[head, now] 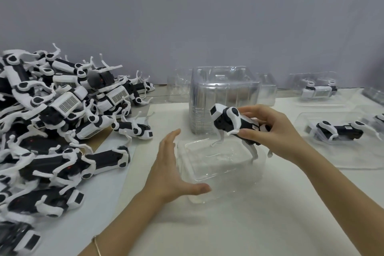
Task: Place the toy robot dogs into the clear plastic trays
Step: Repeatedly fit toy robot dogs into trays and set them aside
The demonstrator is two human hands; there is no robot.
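while the right hand [274,131] grips a black-and-white plastic toy robot dog [232,122] by its body, thumb underneath and fingers curled over the back, the dog hangs upright over the one o'clock corner of a clear, shallow, rectangular plastic tray [218,164]. its white legs reach down to about the tray's far rim; whether they touch it cannot be told. the left hand [172,168] is spread wide, fingers straight and together, thumb out. it lies along the tray's nine o'clock edge with the thumb at the seven o'clock corner.

just behind the tray at twelve o'clock stands a tall stack of clear nested trays [224,97], close behind the held dog's head. from eight to ten o'clock a big heap of black-and-white toy dogs [62,120] spills across the white table [249,224], its nearest dogs near the back of the left hand but apart from it. at three o'clock lies a filled clear tray [311,116] with a dog on its side, and farther back at two o'clock is another filled tray [295,83]. white tabletop shows between the two forearms at six o'clock.

a small white sticker [254,127] sits on the held dog's flank; its print is too small to read.
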